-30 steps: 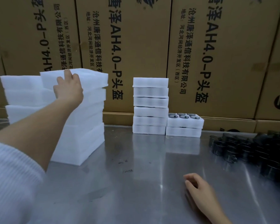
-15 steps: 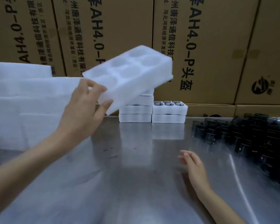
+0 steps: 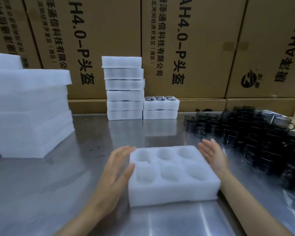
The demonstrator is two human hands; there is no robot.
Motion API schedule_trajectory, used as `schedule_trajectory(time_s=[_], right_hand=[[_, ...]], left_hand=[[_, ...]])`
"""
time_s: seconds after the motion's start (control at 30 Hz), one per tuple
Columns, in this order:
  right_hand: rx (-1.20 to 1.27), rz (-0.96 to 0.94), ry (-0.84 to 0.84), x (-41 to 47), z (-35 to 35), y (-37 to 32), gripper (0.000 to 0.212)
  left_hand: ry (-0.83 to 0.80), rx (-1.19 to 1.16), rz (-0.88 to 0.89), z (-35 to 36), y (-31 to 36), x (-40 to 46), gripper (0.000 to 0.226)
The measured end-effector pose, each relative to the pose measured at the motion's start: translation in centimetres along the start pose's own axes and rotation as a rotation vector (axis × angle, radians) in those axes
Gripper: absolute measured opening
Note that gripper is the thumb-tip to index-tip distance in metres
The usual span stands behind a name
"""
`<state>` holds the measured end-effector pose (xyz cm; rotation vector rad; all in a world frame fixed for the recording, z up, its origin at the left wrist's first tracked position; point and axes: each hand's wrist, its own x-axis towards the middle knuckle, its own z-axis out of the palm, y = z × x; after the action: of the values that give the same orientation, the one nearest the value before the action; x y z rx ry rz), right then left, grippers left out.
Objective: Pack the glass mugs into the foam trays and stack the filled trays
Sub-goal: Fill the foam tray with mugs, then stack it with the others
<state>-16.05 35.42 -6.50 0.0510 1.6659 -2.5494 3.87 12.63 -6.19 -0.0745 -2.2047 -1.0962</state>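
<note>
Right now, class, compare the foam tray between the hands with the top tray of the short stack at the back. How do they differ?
The near tray has six empty pockets; the back tray holds dark-rimmed mugs. The near tray lies alone on the table; the back tray sits on another tray, beside the taller stack. Both are white foam with six pockets.

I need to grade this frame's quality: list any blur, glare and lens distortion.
Head view: both the left hand and right hand are motion-blurred at the fingers; the steel table mirrors the foam stacks with streaky glare; wide-angle distortion tilts the cartons at the frame's edges; the empty foam tray is sharp.
</note>
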Motion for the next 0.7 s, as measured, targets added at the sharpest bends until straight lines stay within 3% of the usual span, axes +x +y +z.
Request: schedule_trajectory(time_s=[0.1, 0.17, 0.23, 0.37, 0.43, 0.57, 0.7], right_hand=[[-0.063, -0.058, 0.086, 1.5, -0.4, -0.1, 0.024], [-0.124, -0.092, 0.118, 2.7, -0.6, -0.3, 0.018], [-0.206, -0.113, 0.131, 4.3, -0.9, -0.6, 0.021], [-0.375, -0.055, 0.114, 7.9, -1.2, -0.7, 0.041], [-0.459, -0.034, 0.099, 9.4, -1.1, -0.6, 0.047], [-0.632, -0.075, 0.124, 11.8, -0.8, -0.2, 0.046], [-0.717, -0.114, 0.186, 12.9, -0.5, -0.2, 0.035]], left_hand=[[0.078, -0.348, -0.375, 1.9, -1.1, 2.5, 0.048], [0.072, -0.475, -0.487, 3.4, -1.6, 2.9, 0.053], [0.069, -0.511, -0.514, 4.4, -1.7, 3.3, 0.053], [0.069, -0.519, -0.513, 5.1, -2.6, 3.9, 0.072], [0.101, -0.581, -0.517, 5.0, -3.2, 3.9, 0.066], [0.163, -0.621, -0.528, 5.3, -3.5, 4.4, 0.035], [0.186, -0.619, -0.525, 5.4, -3.4, 5.0, 0.038]])
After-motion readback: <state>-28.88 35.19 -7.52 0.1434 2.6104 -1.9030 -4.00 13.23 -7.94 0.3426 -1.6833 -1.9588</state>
